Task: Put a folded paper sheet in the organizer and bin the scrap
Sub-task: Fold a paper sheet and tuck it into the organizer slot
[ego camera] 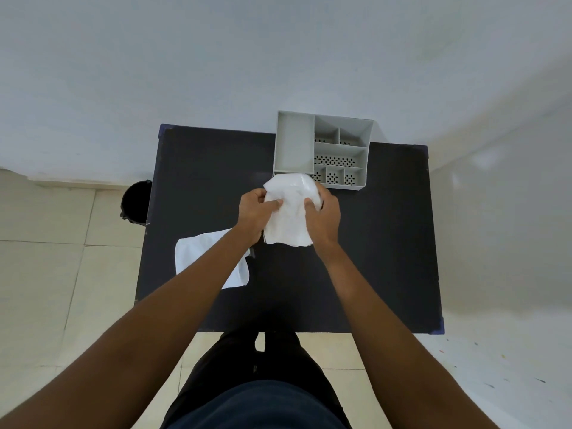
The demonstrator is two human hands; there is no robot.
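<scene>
Both hands hold a white paper sheet [289, 209] above the middle of the dark table [387, 243]. My left hand [257, 209] pinches its left edge and my right hand [322, 215] grips its right side; the sheet bulges upward between them. A second white paper piece [201, 258] lies flat on the table's left part, partly hidden under my left forearm. The grey organizer [292, 140], with one large compartment and several small ones, stands at the table's far edge, just beyond the held sheet. A black bin [136, 201] stands on the floor left of the table.
The table stands against a pale wall. Cream floor tiles lie to the left and behind me. My legs are at the table's near edge.
</scene>
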